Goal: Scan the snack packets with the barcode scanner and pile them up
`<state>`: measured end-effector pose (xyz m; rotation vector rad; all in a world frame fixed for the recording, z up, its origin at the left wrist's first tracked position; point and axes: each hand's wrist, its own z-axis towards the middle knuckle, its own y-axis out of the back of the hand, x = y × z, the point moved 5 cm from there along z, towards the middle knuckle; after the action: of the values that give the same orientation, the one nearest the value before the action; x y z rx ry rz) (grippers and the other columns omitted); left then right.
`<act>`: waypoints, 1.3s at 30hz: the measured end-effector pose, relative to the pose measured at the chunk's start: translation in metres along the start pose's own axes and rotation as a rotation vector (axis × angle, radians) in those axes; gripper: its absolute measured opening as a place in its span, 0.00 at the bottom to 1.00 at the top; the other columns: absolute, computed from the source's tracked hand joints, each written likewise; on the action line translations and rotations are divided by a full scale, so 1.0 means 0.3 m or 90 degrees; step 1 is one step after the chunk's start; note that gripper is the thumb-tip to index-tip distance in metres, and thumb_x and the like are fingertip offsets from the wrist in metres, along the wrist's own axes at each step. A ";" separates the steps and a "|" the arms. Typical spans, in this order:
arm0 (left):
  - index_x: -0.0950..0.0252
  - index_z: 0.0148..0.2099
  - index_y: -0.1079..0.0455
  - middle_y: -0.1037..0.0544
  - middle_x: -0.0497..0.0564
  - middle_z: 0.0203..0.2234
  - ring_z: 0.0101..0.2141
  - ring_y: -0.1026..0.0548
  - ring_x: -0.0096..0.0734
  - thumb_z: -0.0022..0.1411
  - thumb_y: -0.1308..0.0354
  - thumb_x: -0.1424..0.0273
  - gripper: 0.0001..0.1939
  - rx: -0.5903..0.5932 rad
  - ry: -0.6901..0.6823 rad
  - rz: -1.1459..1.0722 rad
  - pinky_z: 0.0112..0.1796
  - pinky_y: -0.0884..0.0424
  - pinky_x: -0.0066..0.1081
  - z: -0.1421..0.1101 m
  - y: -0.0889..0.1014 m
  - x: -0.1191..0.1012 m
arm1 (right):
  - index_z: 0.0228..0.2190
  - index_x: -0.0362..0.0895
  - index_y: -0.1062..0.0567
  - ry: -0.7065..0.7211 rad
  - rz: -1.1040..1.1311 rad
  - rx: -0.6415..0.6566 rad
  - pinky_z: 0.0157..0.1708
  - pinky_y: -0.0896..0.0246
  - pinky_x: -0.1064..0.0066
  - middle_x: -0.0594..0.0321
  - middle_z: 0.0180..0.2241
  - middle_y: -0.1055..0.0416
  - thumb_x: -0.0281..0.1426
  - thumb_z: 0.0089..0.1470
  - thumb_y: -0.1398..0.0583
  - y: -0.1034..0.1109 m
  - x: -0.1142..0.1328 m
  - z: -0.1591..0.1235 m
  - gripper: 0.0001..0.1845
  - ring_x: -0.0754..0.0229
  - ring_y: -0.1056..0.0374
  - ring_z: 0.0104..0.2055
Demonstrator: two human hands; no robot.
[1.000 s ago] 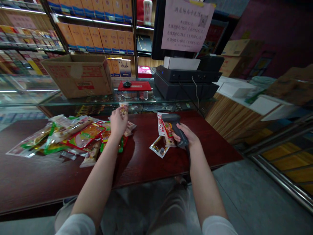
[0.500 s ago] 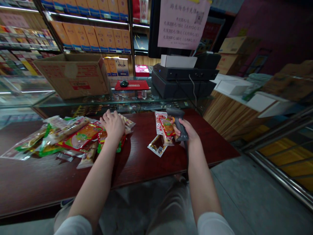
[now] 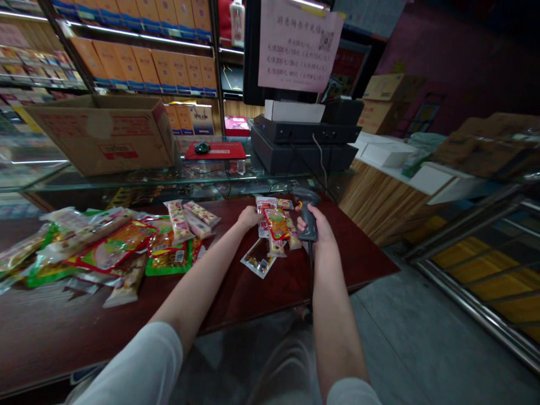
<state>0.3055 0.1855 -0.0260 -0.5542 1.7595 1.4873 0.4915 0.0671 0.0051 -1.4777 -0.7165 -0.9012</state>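
In my right hand [image 3: 319, 225] is a dark barcode scanner [image 3: 309, 216], its head above the right-hand snacks. My left hand [image 3: 250, 217] is closed at the left edge of a white-and-red packet [image 3: 265, 207]; its fingertips are hidden, so what it grips cannot be made out. Beside it lie a red-edged snack packet [image 3: 277, 224], several wrapped bars [image 3: 277, 247] and a silver-edged dark packet [image 3: 258, 259]. On the left is a heap with a red-and-green packet [image 3: 113, 244], a green-edged packet [image 3: 169, 261] and pale wrapped bars [image 3: 179, 220].
Behind the dark red table [image 3: 228, 304] stands a glass counter [image 3: 202, 174]. On it are an open cardboard box [image 3: 105, 135], a mouse [image 3: 202, 148] on a red mat [image 3: 228, 151] and a black cash drawer [image 3: 295, 152]. A metal rail [image 3: 476, 304] runs at the right.
My left hand first held up a wrapped bar, then was open over the left heap, and is now closed beside the right-hand packets. The scanner stays in my right hand. The view has shifted.
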 end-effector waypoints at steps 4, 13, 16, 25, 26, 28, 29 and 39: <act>0.66 0.30 0.32 0.23 0.52 0.27 0.34 0.23 0.38 0.49 0.37 0.74 0.06 -0.048 -0.009 -0.099 0.37 0.30 0.32 -0.022 0.029 0.029 | 0.33 0.43 0.29 -0.016 -0.031 0.011 0.13 0.50 0.76 0.71 0.14 0.38 0.45 0.47 0.36 -0.007 -0.013 0.004 0.19 0.68 0.45 0.14; 0.61 0.39 0.40 0.26 0.45 0.30 0.30 0.26 0.29 0.53 0.44 0.72 0.11 -0.167 -0.133 -0.570 0.35 0.29 0.30 -0.227 0.335 0.080 | 0.37 0.42 0.30 -0.064 -0.107 0.138 0.15 0.47 0.75 0.71 0.13 0.38 0.46 0.52 0.39 -0.095 -0.043 -0.026 0.21 0.66 0.43 0.14; 0.61 0.39 0.39 0.27 0.44 0.28 0.28 0.27 0.28 0.51 0.45 0.73 0.11 -0.202 -0.055 -0.682 0.33 0.30 0.29 -0.281 0.400 0.124 | 0.38 0.41 0.30 -0.052 -0.135 0.205 0.14 0.50 0.76 0.71 0.14 0.38 0.45 0.53 0.39 -0.144 -0.058 -0.041 0.21 0.67 0.45 0.13; 0.67 0.39 0.31 0.38 0.45 0.21 0.18 0.41 0.20 0.66 0.55 0.67 0.13 0.150 0.084 -1.035 0.19 0.43 0.21 -0.303 0.351 0.148 | 0.38 0.44 0.35 -0.094 -0.140 0.277 0.13 0.54 0.76 0.73 0.13 0.39 0.44 0.54 0.38 -0.211 -0.092 -0.083 0.19 0.67 0.47 0.12; 0.67 0.39 0.32 0.37 0.46 0.22 0.18 0.40 0.21 0.66 0.55 0.67 0.13 0.159 0.105 -1.041 0.19 0.41 0.22 -0.301 0.344 0.152 | 0.38 0.44 0.36 -0.105 -0.143 0.284 0.13 0.54 0.76 0.73 0.13 0.39 0.44 0.53 0.38 -0.213 -0.095 -0.086 0.20 0.67 0.47 0.12; 0.67 0.37 0.32 0.34 0.48 0.24 0.19 0.38 0.22 0.67 0.56 0.66 0.14 0.157 0.155 -1.034 0.20 0.39 0.23 -0.299 0.334 0.164 | 0.38 0.45 0.36 -0.116 -0.147 0.296 0.13 0.54 0.76 0.73 0.13 0.40 0.45 0.53 0.38 -0.217 -0.098 -0.089 0.20 0.67 0.47 0.12; 0.66 0.36 0.33 0.33 0.50 0.24 0.20 0.37 0.23 0.67 0.56 0.65 0.14 0.152 0.175 -1.027 0.21 0.38 0.24 -0.298 0.331 0.169 | 0.38 0.45 0.36 -0.117 -0.149 0.298 0.13 0.54 0.76 0.73 0.13 0.40 0.45 0.53 0.38 -0.218 -0.099 -0.090 0.20 0.67 0.47 0.12; 0.64 0.31 0.38 0.40 0.46 0.21 0.17 0.41 0.24 0.66 0.52 0.65 0.11 0.272 0.244 -0.984 0.19 0.39 0.26 -0.333 0.286 0.159 | 0.41 0.44 0.33 -0.097 -0.155 0.301 0.14 0.52 0.75 0.73 0.14 0.41 0.48 0.53 0.38 -0.227 -0.099 -0.093 0.23 0.67 0.47 0.13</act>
<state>0.1861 0.1157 -0.0041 -1.5147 1.1524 -0.0755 0.4150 0.0487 0.0145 -1.0574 -1.1533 -0.7375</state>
